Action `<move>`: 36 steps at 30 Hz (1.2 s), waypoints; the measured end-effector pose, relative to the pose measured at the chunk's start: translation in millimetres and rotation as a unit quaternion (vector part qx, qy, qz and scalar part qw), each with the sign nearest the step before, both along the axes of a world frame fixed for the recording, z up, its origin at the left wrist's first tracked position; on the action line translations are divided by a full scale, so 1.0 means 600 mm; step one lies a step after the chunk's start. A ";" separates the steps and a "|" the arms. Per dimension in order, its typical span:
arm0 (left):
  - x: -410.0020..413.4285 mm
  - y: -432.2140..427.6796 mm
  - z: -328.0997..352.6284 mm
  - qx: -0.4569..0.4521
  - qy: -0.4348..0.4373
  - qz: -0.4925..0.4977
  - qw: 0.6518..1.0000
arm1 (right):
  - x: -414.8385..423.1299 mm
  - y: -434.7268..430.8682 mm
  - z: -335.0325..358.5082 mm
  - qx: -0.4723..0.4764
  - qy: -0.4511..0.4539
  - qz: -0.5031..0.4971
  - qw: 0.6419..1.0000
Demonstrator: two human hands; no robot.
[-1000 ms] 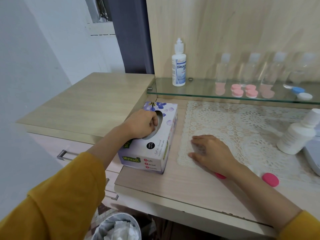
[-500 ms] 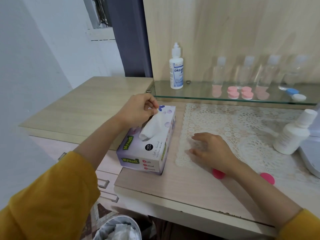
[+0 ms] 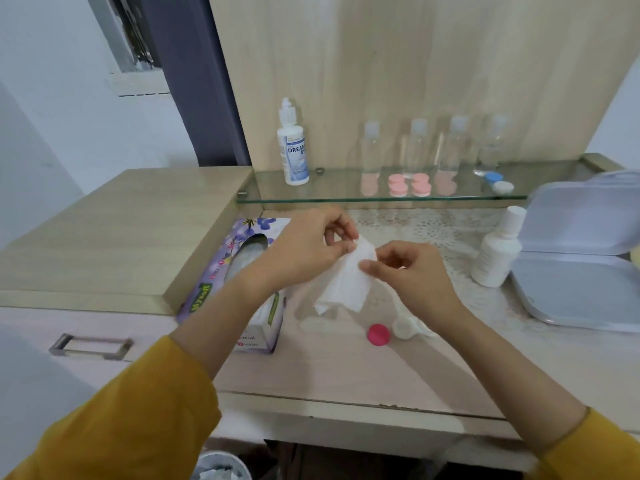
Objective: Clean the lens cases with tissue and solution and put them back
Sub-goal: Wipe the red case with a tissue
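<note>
A white tissue (image 3: 346, 284) hangs between both hands above the table. My left hand (image 3: 308, 252) pinches its top edge, and my right hand (image 3: 412, 271) pinches the edge beside it. Below them on the table lie a pink lens-case cap (image 3: 378, 335) and an open white lens case (image 3: 405, 329), partly hidden by my right wrist. The purple tissue box (image 3: 230, 271) sits under my left forearm. A white solution bottle (image 3: 497, 252) stands at the right. Pink lens cases (image 3: 410, 185) and a blue-and-white one (image 3: 498, 181) rest on the glass shelf (image 3: 332, 188).
A second labelled solution bottle (image 3: 292, 150) and several clear small bottles (image 3: 436, 147) stand on the shelf. An open grey-white box (image 3: 581, 258) lies at the right. A lace mat (image 3: 433, 230) covers the table's back. A waste bin (image 3: 221, 467) stands below the front edge.
My left hand pulled the tissue fully out of the box and carried it right. My right hand lifted off the table and took hold of the tissue, uncovering the white lens case.
</note>
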State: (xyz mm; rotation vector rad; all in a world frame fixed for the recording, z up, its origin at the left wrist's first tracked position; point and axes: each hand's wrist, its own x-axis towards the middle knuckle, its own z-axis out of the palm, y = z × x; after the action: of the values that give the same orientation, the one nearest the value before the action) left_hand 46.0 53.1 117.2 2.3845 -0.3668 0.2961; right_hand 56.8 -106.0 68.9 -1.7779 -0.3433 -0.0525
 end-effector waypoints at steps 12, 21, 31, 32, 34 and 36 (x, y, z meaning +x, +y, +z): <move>-0.026 -0.067 -0.096 -0.120 0.120 -0.016 0.985 | -0.010 -0.079 -0.015 0.007 0.000 0.031 1.000; -0.030 -0.072 -0.101 -0.115 0.067 0.002 0.991 | -0.013 -0.092 -0.019 -0.140 -0.073 0.006 0.987; -0.030 -0.072 -0.094 -0.194 0.043 0.047 0.979 | -0.019 -0.102 -0.008 -0.092 -0.069 0.056 0.992; -0.030 -0.073 -0.092 -0.212 0.048 0.037 0.975 | -0.019 -0.103 -0.009 -0.077 -0.062 0.073 0.992; -0.031 -0.074 -0.090 -0.225 0.055 0.021 0.973 | -0.019 -0.105 -0.012 -0.075 -0.057 0.089 0.992; -0.031 -0.075 -0.088 -0.231 0.066 0.014 0.971 | -0.017 -0.107 -0.017 -0.083 -0.064 0.086 0.991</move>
State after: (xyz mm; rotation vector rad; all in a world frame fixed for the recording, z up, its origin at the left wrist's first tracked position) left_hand 27.1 8.3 64.6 1.9384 -0.1765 0.2076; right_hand 46.5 -169.9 58.9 -1.9068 -0.6090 -0.0158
